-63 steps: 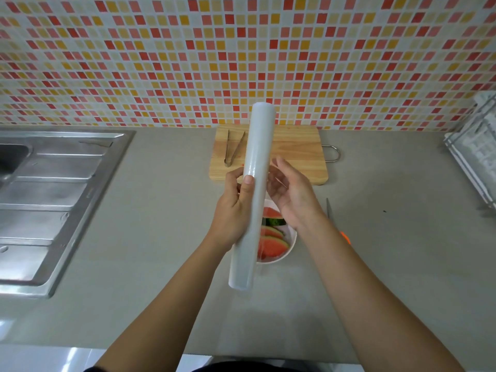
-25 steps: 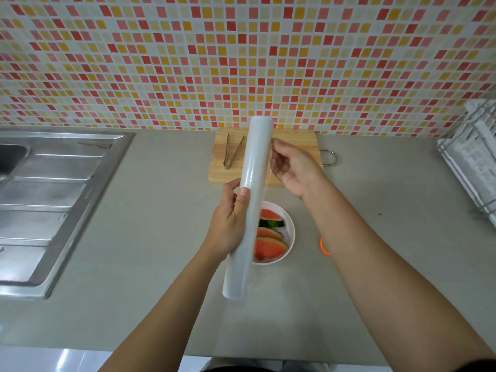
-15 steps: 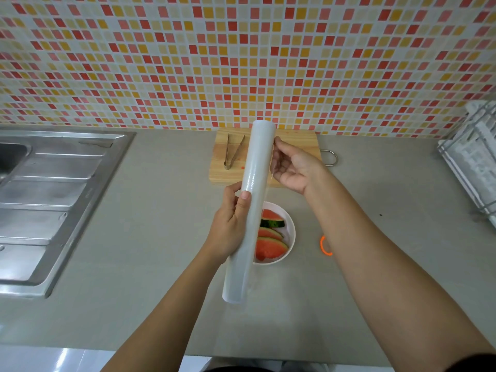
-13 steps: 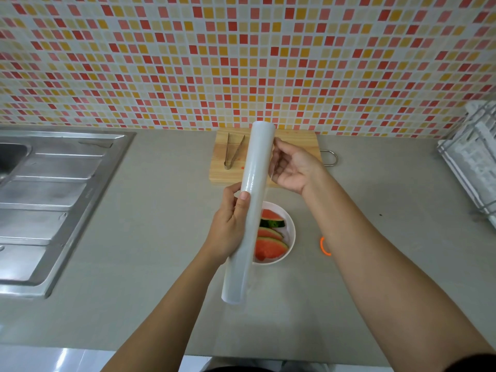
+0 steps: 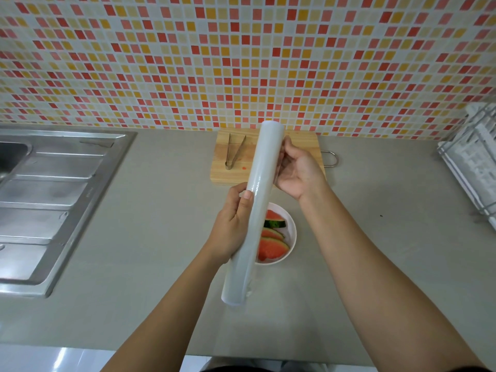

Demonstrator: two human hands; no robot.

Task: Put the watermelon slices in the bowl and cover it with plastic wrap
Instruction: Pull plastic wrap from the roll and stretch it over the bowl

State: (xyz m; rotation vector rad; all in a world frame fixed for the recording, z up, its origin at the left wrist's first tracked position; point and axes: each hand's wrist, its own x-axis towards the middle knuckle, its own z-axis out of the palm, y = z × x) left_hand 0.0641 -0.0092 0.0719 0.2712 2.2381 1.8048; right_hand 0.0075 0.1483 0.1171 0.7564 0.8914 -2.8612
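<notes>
A long white roll of plastic wrap (image 5: 257, 200) stands nearly upright above the counter. My left hand (image 5: 232, 226) grips its middle from the left. My right hand (image 5: 298, 167) touches the upper part of the roll from the right, fingers curled against it. Under the roll sits a white bowl (image 5: 292, 234) holding several watermelon slices (image 5: 272, 248), red flesh and green rind showing. The roll hides the bowl's left half.
A wooden cutting board (image 5: 236, 173) with metal tongs (image 5: 234, 151) lies against the tiled wall. A steel sink and drainboard (image 5: 53, 200) fill the left side. A white dish rack (image 5: 475, 162) stands at the right edge. Grey counter lies around the bowl.
My right hand has slid from the roll's middle up to its upper part. The roll has stayed nearly still in my left hand, and an orange object right of the bowl is now hidden.
</notes>
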